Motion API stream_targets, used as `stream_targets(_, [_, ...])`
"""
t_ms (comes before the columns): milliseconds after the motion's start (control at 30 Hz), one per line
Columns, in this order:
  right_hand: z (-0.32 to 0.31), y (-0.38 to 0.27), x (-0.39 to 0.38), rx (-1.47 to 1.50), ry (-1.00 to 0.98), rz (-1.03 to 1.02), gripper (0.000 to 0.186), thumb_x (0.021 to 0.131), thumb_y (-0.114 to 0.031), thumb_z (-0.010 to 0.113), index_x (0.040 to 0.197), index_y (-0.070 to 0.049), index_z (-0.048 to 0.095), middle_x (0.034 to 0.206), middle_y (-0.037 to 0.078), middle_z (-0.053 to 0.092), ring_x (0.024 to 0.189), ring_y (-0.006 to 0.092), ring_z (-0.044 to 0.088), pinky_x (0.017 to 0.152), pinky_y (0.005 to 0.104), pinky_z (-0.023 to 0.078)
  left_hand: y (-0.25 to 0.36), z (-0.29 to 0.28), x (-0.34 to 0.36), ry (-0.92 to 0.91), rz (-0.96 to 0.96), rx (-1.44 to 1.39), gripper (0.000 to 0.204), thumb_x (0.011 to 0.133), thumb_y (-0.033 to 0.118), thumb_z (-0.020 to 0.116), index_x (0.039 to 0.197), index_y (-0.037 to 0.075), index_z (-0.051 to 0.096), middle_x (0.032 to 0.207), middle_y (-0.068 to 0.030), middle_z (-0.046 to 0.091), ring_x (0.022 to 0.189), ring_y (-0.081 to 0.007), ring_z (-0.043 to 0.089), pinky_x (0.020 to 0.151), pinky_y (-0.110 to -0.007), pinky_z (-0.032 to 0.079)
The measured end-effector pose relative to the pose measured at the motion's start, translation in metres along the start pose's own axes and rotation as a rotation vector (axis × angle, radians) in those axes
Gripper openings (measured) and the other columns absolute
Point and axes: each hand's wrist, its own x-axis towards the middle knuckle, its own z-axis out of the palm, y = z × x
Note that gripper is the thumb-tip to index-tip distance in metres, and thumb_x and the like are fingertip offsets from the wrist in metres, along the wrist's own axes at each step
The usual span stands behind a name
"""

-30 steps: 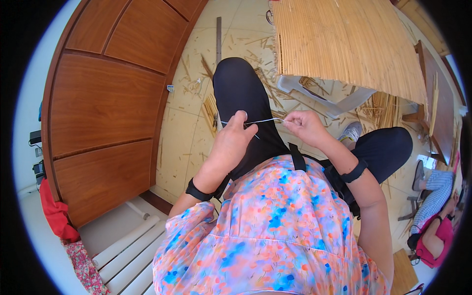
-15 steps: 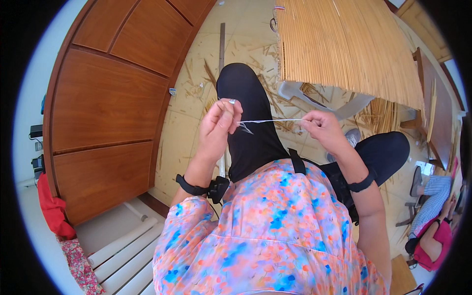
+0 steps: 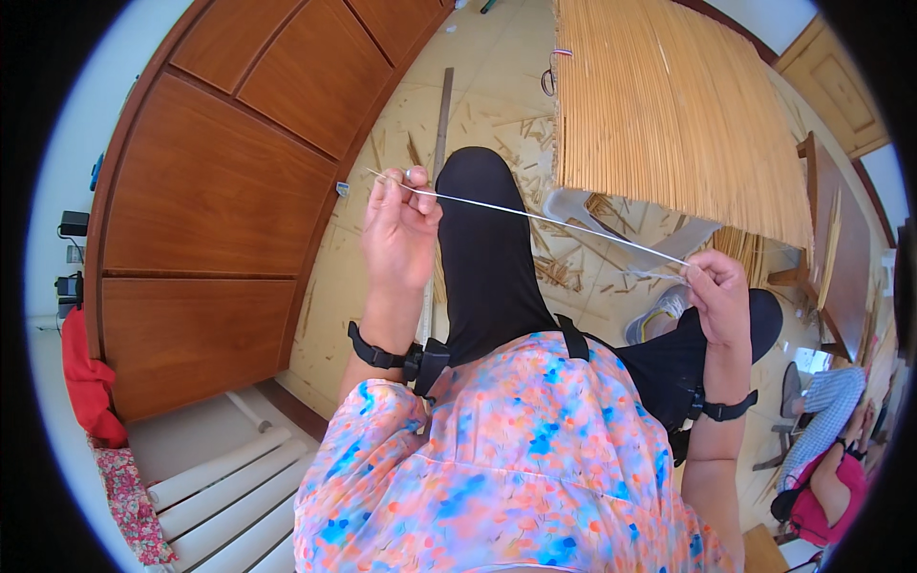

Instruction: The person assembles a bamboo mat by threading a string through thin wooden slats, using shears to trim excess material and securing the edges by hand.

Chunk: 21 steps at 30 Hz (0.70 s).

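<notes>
White and thin, a strand [image 3: 530, 215] stretches taut across the middle of the frame, sloping down from left to right above a black-trousered leg [image 3: 487, 267]. The left hand [image 3: 401, 224], left of centre, pinches it near one end between thumb and fingertips, a short tip poking out past them. The right hand [image 3: 719, 291], right of centre, grips the other end between thumb and curled fingers, where loose, blurred fibres trail leftward. A slatted straw-coloured mat [image 3: 678, 115] fills the upper right, over a pale plastic support [image 3: 568, 205]. Cut stalks [image 3: 564, 275] litter the floor below it. A brown wooden cabinet [image 3: 220, 181] stands at upper left; a narrow metal strip [image 3: 444, 115] lies beside it on the tiles.
</notes>
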Motion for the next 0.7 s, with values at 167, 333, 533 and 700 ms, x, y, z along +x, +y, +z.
stream_targets(167, [-0.004, -0.008, -0.009, -0.069, 0.011, -0.043, 0.008, 0.081, -0.006, 0.062, 0.08, 0.002, 0.062, 0.051, -0.006, 0.044, 0.044, 0.0002, 0.032, 0.041, 0.0181, 0.023, -0.005, 0.004, 0.004, -0.022, -0.029, -0.068, 0.015, 0.095, 0.018, 0.043, 0.103, 0.008, 0.051, 0.089, -0.0047, 0.053, 0.068, -0.0111, 0.049, 0.061, -0.024, 0.041])
stream_targets(333, [0.0, -0.018, -0.019, -0.394, -0.06, -0.042, 0.013, 0.077, -0.004, 0.063, 0.089, 0.001, 0.065, 0.05, -0.009, 0.037, 0.046, 0.0009, 0.029, 0.044, 0.019, 0.023, 0.006, -0.004, 0.003, -0.004, -0.041, 0.147, 0.016, 0.094, 0.014, 0.044, 0.106, 0.005, 0.051, 0.086, -0.0069, 0.053, 0.064, -0.0114, 0.048, 0.057, -0.022, 0.04])
stream_targets(533, [0.004, -0.04, -0.026, 0.249, -0.132, -0.116, 0.072, 0.08, -0.032, 0.064, 0.136, -0.002, 0.029, 0.067, -0.005, 0.031, 0.06, 0.005, 0.031, 0.053, 0.0185, 0.027, 0.065, -0.032, -0.002, 0.039, -0.306, 1.029, 0.009, 0.093, 0.009, 0.045, 0.095, 0.004, 0.051, 0.077, -0.0041, 0.053, 0.062, -0.0068, 0.047, 0.053, -0.017, 0.037])
stream_targets(700, [0.002, -0.045, -0.029, 0.463, -0.209, -0.121, 0.093, 0.081, -0.059, 0.05, 0.142, -0.005, 0.006, 0.072, 0.0, 0.034, 0.064, 0.013, 0.036, 0.06, 0.0235, 0.031, 0.067, -0.031, 0.005, -0.201, -0.1, 1.941, 0.018, 0.085, 0.003, 0.053, 0.103, 0.001, 0.052, 0.092, -0.0095, 0.056, 0.067, -0.0108, 0.053, 0.058, -0.021, 0.043])
